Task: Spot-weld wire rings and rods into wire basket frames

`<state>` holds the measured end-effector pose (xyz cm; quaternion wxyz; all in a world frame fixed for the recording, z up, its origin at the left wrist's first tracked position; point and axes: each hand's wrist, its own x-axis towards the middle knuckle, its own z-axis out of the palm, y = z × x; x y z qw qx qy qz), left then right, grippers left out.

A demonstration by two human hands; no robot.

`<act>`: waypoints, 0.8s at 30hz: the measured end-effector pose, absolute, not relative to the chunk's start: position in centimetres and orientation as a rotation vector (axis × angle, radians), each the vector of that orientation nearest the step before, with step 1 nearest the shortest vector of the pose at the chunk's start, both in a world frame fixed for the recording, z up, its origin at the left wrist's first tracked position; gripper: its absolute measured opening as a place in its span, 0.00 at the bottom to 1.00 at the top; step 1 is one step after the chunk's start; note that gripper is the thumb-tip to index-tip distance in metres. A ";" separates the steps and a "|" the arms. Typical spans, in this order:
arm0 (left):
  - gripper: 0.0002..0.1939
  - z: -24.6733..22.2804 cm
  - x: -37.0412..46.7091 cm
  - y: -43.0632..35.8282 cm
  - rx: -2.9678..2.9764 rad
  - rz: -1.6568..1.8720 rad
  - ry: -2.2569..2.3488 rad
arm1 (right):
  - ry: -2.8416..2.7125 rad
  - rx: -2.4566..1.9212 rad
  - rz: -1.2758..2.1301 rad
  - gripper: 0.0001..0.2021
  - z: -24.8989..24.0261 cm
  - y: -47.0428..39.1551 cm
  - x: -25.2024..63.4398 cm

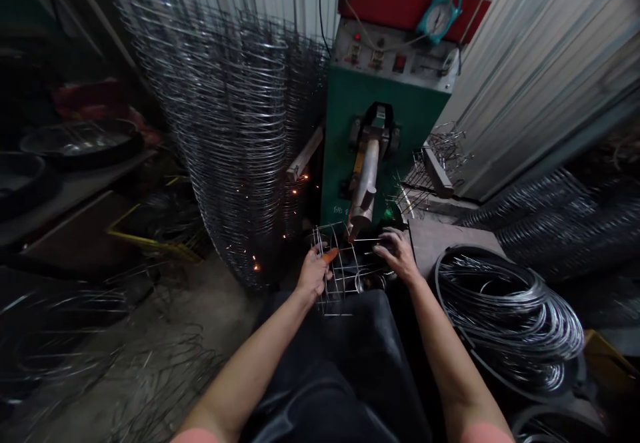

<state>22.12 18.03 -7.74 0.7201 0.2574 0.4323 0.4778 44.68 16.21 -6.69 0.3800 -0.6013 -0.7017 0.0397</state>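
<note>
My left hand (314, 273) is closed on a wire frame (341, 276), a small cage of thin crossed metal wires above my lap. Something orange covers its thumb. My right hand (397, 254) is bent around the end of a thin wire (367, 240) that reaches left toward the frame. Just over the frame hangs the electrode arm (366, 180) of a green spot welder (340, 130); its tip is at the frame's upper right part. Bright sparks (256, 266) are scattered to the left. My fingertips are partly hidden by wires and shadow.
Tall stacks of wire rings (235, 110) rise left of the welder. At right, a round tub (463, 336) holds coiled wire rings (520, 316), beside a flat board (453, 240). Loose wire pieces (167, 380) lie on the floor at left. A teal clock-like dial (440, 16) hangs above.
</note>
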 end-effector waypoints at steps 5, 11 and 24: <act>0.32 -7.4 22.3 17.7 0.563 1.076 0.925 | -1.709 -1.613 0.175 0.20 -7.7 14.7 46.7; 0.32 -7.3 22.1 17.5 0.550 1.113 0.892 | -1.776 -1.518 0.149 0.15 -6.5 15.7 43.1; 0.32 -7.4 21.9 19.2 0.539 1.145 0.917 | -1.749 -1.586 0.167 0.13 -7.2 17.8 42.3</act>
